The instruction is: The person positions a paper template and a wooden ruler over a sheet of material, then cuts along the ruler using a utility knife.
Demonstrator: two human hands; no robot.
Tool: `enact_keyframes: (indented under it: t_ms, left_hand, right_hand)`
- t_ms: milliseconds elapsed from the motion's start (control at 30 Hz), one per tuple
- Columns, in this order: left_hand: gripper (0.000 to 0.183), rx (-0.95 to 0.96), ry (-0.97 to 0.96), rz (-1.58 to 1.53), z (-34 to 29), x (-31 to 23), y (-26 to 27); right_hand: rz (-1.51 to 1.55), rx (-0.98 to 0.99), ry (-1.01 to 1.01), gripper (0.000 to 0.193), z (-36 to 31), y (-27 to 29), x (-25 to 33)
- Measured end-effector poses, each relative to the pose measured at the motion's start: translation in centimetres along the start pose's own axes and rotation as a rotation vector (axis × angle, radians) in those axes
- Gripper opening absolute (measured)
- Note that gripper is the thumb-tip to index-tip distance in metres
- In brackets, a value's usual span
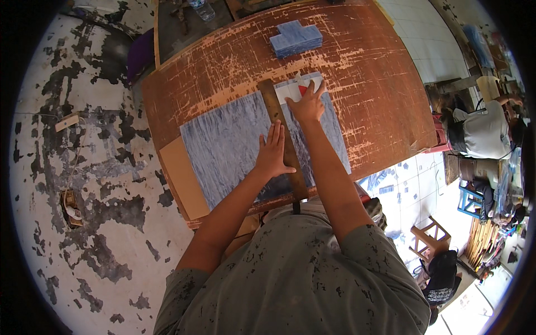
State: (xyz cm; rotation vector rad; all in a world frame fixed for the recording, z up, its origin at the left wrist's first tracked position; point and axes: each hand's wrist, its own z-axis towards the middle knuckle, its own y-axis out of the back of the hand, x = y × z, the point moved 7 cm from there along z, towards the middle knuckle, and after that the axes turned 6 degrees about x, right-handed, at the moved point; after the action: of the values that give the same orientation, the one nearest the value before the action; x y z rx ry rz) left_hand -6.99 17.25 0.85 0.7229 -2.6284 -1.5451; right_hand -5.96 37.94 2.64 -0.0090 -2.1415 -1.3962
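The left hand (272, 156) lies flat across a long brown ruler (288, 148) on blue-grey marbled sheeting (226, 142). The right hand (307, 106) spreads over a white rectangular card (287, 93).

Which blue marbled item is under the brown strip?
The large sheet, crossed by the strip under the left hand; the small stepped stack lies apart, nearer the far edge of the table.
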Motion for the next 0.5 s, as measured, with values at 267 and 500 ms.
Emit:
enact_keyframes:
  t_ms: [267, 500]
  left_hand:
    - [0.161, -0.001, 0.001, 0.005, 0.1, 0.0, -0.4]
    - [0.163, -0.022, -0.007, -0.012, 0.0, -0.1, -0.1]
  right_hand:
    - [-0.054, -0.004, -0.010, 0.120, 0.5, -0.9, 0.5]
    - [-0.039, 0.028, -0.077, 0.122, 0.7, -0.5, 1.1]
